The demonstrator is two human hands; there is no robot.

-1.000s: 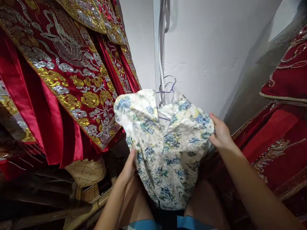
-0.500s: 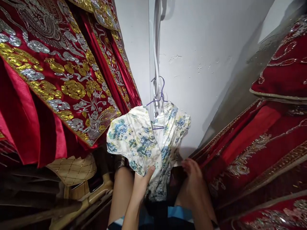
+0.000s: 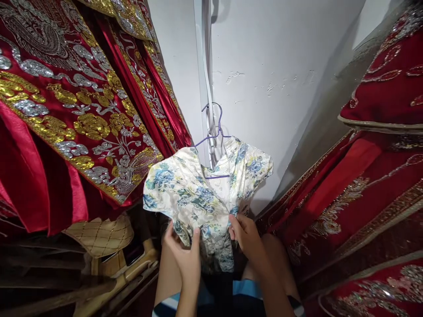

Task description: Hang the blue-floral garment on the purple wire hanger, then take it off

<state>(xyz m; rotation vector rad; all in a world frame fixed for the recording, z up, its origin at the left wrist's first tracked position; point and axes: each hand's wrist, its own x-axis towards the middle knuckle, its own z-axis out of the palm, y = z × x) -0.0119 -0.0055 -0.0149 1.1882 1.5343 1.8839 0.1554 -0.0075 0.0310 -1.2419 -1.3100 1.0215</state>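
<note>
A short-sleeved white blouse [image 3: 205, 198] with blue flowers and green-yellow leaves hangs on a thin purple hanger [image 3: 219, 125]. Its V-shaped front opening faces me, and the lower part falls into shadow near my lap. My right hand [image 3: 247, 235] pinches the front edge of the blouse just under the neckline, thumb against curled fingers. At the blouse's lower left side is my left hand [image 3: 185, 251], its thumb and index finger spread apart and touching the fabric. Whether its other fingers lie behind the cloth, I cannot tell.
Red garments with gold and silver sequins [image 3: 95, 125] hang at the left. More beaded red clothing [image 3: 350, 193] fills the right side. A wooden chair [image 3: 132, 273] with a quilted cushion [image 3: 101, 233] stands low on the left. Behind the hanger runs a white pole [image 3: 202, 57] along the wall [image 3: 264, 57].
My right hand has come in from the right side and taken the blouse's front edge. My left hand has shifted left, its thumb and finger spreading apart. The right sleeve side is spread wider.
</note>
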